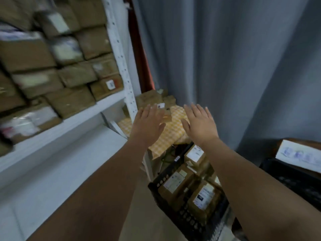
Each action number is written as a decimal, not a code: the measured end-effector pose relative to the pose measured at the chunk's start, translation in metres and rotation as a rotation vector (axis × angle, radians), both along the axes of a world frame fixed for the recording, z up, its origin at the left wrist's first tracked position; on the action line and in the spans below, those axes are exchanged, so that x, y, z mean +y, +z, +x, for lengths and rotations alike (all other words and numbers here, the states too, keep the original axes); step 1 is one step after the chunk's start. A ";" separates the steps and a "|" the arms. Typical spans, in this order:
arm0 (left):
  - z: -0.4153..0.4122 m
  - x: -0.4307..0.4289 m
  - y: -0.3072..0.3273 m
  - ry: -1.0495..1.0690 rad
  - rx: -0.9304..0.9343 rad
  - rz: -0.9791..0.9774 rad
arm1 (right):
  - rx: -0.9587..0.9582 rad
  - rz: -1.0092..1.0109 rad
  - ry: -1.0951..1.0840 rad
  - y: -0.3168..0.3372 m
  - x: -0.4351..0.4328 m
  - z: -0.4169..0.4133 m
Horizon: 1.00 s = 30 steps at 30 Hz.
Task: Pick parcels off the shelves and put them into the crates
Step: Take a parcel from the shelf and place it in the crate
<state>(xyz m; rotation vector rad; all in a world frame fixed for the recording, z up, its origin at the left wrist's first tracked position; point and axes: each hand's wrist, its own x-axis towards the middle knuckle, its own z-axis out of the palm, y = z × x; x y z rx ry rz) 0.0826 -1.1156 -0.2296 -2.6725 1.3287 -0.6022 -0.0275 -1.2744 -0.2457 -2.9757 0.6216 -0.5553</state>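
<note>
Both my hands are stretched out in front of me, palms down, fingers spread, holding nothing. My left hand (147, 124) and my right hand (199, 122) hover side by side above a yellow checked cloth (172, 131). Brown paper parcels (69, 73) with white labels fill the white shelf unit (83, 113) on my left. Below my right forearm a black plastic crate (166, 174) holds several brown labelled parcels (175, 185). More brown parcels (152, 99) lie piled beyond my fingertips, past the shelf's upright.
A grey curtain (225, 58) hangs across the right and back. A second black crate (298, 181) at the right edge carries a white-labelled box (298, 153). The lower white shelf board (52, 164) runs along my left arm. The view is blurred.
</note>
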 end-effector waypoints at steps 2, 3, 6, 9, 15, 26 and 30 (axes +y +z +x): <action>-0.002 0.034 0.021 0.076 -0.024 -0.020 | -0.024 0.003 0.051 0.020 0.024 0.007; -0.003 0.052 0.028 0.116 -0.023 -0.022 | -0.028 -0.005 0.080 0.027 0.037 0.011; -0.005 0.109 0.045 0.225 0.003 -0.045 | -0.035 -0.018 0.179 0.046 0.083 0.026; -0.008 0.175 0.060 0.344 -0.017 -0.067 | -0.067 -0.025 0.286 0.066 0.145 0.044; -0.027 0.333 0.089 0.581 -0.035 -0.084 | -0.085 -0.049 0.508 0.094 0.301 0.069; -0.103 0.642 0.115 0.922 -0.033 -0.136 | -0.085 -0.027 0.822 0.118 0.611 0.049; -0.128 0.732 0.117 1.011 -0.008 -0.094 | -0.048 0.004 0.929 0.119 0.706 0.035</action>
